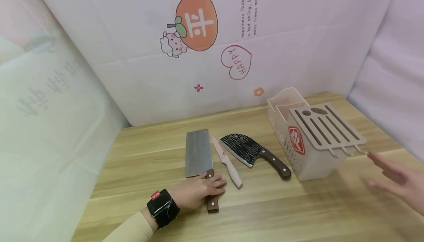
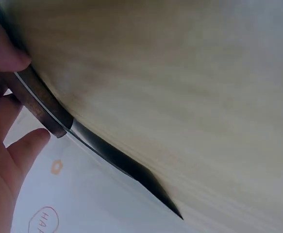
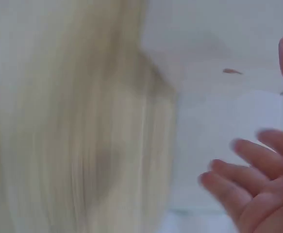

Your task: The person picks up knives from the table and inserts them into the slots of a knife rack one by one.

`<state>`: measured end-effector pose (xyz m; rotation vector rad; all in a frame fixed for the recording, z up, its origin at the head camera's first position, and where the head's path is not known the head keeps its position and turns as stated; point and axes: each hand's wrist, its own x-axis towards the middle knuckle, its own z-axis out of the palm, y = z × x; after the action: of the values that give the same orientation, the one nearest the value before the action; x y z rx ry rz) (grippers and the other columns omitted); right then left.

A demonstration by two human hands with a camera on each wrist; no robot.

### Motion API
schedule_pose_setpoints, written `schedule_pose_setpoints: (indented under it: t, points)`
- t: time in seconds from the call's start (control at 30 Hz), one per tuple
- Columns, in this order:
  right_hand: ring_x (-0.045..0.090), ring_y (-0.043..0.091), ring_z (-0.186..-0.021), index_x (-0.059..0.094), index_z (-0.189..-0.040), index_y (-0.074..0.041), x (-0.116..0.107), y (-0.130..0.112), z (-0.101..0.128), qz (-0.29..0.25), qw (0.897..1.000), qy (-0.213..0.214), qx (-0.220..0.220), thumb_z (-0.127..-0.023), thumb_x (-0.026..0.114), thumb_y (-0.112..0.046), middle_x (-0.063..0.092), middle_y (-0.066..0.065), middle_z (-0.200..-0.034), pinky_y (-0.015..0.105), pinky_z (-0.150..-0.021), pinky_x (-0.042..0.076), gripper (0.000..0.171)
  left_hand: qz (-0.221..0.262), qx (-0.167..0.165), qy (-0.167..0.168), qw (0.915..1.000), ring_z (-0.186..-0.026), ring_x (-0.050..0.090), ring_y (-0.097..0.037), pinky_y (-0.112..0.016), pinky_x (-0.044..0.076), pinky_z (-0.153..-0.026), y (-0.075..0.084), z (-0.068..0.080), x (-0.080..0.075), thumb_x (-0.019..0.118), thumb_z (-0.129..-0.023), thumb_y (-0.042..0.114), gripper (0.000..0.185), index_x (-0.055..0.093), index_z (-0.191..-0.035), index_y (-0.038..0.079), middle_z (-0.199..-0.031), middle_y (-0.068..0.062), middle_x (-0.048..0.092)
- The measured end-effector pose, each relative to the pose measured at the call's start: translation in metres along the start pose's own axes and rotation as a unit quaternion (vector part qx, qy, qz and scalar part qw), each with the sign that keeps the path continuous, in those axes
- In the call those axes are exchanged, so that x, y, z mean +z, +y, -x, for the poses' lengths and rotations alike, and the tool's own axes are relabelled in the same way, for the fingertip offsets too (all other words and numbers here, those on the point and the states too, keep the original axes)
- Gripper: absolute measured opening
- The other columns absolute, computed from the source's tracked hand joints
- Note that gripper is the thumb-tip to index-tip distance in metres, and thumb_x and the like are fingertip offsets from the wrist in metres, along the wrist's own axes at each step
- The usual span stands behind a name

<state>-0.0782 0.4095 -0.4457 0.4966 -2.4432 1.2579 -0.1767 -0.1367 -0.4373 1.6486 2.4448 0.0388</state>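
cleaver handle [image 1: 212, 194] under left hand [image 1: 195, 192] fingers [image 1: 216, 184], on table [image 1: 265, 205].

Blur, hidden parts and cut-off edges

The right wrist view is smeared; the right hand [image 1: 395, 178] runs off the frame edge; the left hand [image 1: 198, 192] hides most of the cleaver [image 1: 198, 153] handle.

Hand: left hand [image 2: 3, 145], fingers curled round the handle.
Handle: brown wooden handle [image 2: 34, 99], at left.
Blade: dark blade [image 2: 126, 167], edge-on, running right along the wooden table [image 2: 180, 87].
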Motion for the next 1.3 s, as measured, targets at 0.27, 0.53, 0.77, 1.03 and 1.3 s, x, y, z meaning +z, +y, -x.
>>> schedule_pose_setpoints:
  t: [0.27, 0.53, 0.77, 1.03, 1.3]
  points:
    - [0.046, -0.024, -0.111, 0.018, -0.165, -0.026, 0.025, -0.014, -0.030, -0.097, 0.989, 0.013, 0.111, -0.091, 0.065, 0.017, 0.039, -0.021, -0.149, -0.001, -0.089, 0.040, 0.098, -0.047, 0.034, 0.015, 0.9982, -0.139, 0.050, -0.020, -0.048, 0.045, -0.112, -0.005, -0.007, 0.001, 0.067, -0.096, 0.001, 0.041, 0.070, -0.134, 0.013, -0.146, -0.005, 0.059]
    - [0.057, -0.018, -0.103, 0.040, -0.158, -0.023, 0.046, -0.028, -0.040, -0.042, 0.990, 0.024, 0.131, -0.092, 0.074, 0.004, 0.053, -0.037, -0.125, 0.005, -0.078, 0.051, 0.079, -0.042, 0.085, 0.080, 0.9923, -0.124, 0.062, -0.013, -0.029, 0.046, -0.109, -0.007, -0.007, 0.005, 0.076, -0.088, 0.001, 0.030, 0.078, -0.116, 0.013, -0.127, -0.001, 0.071]
    - [0.060, -0.015, -0.103, 0.047, -0.154, -0.018, 0.054, -0.027, -0.043, -0.054, 0.993, 0.046, 0.095, -0.091, 0.071, 0.010, 0.057, -0.034, -0.126, 0.005, -0.081, 0.050, 0.074, -0.114, 0.126, 0.126, 0.9774, -0.117, 0.066, -0.016, -0.026, 0.045, -0.109, -0.007, -0.001, -0.005, 0.080, -0.086, 0.008, 0.028, 0.078, -0.114, 0.011, -0.120, -0.003, 0.073]
    - [0.060, -0.014, -0.106, 0.045, -0.156, -0.017, 0.054, -0.026, -0.044, -0.067, 0.993, 0.048, 0.080, -0.091, 0.068, 0.014, 0.057, -0.032, -0.129, 0.006, -0.083, 0.050, 0.075, -0.098, 0.159, 0.277, 0.9427, -0.114, 0.069, -0.025, -0.028, 0.048, -0.106, -0.003, 0.005, -0.044, 0.090, -0.072, 0.003, 0.046, 0.075, -0.115, 0.001, -0.119, -0.011, 0.073]
    - [0.056, -0.019, -0.106, 0.043, -0.157, -0.017, 0.052, -0.025, -0.043, -0.035, 0.993, 0.043, 0.102, -0.093, 0.072, 0.005, 0.052, -0.036, -0.129, 0.003, -0.082, 0.048, 0.074, -0.012, 0.166, 0.467, 0.8685, -0.095, 0.073, -0.029, -0.029, 0.059, -0.090, 0.023, -0.002, -0.124, 0.079, -0.068, -0.019, 0.053, 0.063, -0.119, -0.010, -0.107, -0.019, 0.072]
